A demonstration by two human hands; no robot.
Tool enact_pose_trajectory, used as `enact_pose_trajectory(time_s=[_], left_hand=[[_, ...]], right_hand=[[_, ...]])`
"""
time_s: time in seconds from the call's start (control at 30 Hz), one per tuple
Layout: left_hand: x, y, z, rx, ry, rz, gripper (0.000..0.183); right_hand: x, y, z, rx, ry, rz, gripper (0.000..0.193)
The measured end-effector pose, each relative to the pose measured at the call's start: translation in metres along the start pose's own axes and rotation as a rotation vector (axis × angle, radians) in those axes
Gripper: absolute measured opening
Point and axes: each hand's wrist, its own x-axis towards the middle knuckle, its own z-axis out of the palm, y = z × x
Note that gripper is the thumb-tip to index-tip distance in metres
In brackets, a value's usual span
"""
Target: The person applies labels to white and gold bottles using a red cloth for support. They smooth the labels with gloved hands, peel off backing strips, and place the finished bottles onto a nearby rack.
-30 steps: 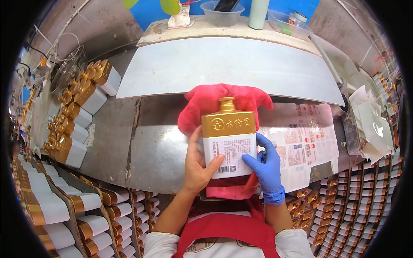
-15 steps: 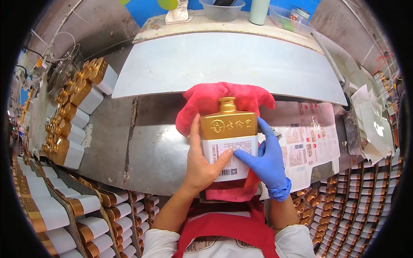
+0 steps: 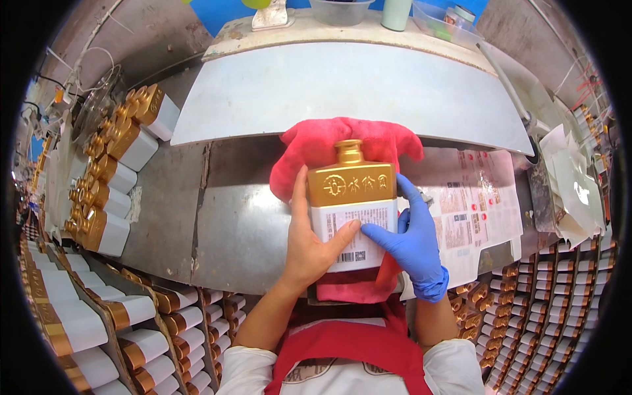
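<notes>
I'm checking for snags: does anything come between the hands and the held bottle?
Nothing visible but the blue glove on the right hand; the left hand is bare. Both thumbs lie on the front of the bottle. The pink cloth shows behind it; contact there is hidden.

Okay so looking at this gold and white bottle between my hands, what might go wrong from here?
First, the thumbs of your bare left hand and blue-gloved right hand sit on the printed panel, so rubbing might smear or crease it. Second, the bottle is over a loosely folded pink cloth, which could shift if leaned on. Third, the printed sheet lies near your right hand and might get dragged.
</notes>
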Motion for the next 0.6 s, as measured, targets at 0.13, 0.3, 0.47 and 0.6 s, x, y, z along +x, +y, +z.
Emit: enact_pose_trajectory(time_s=[0.13, 0.3, 0.47, 0.6], left_hand=[[-0.002, 0.007, -0.002, -0.117, -0.026, -0.066, 0.089], [-0.005, 0.006, -0.010, -0.229, -0.075, -0.062, 0.084], [-0.006, 0.006, -0.010, -0.219, -0.076, -0.075, 0.082], [-0.007, 0.006, -0.009, -0.238, -0.081, -0.079, 0.082]], right_hand=[[-0.001, -0.006, -0.008, -0.028, -0.061, 0.111, 0.079], [0.003, 0.019, -0.014, 0.115, -0.063, 0.147, 0.072], [0.003, 0.028, -0.012, 0.211, -0.072, 0.178, 0.071], [0.002, 0.030, -0.009, 0.236, -0.063, 0.163, 0.071]])
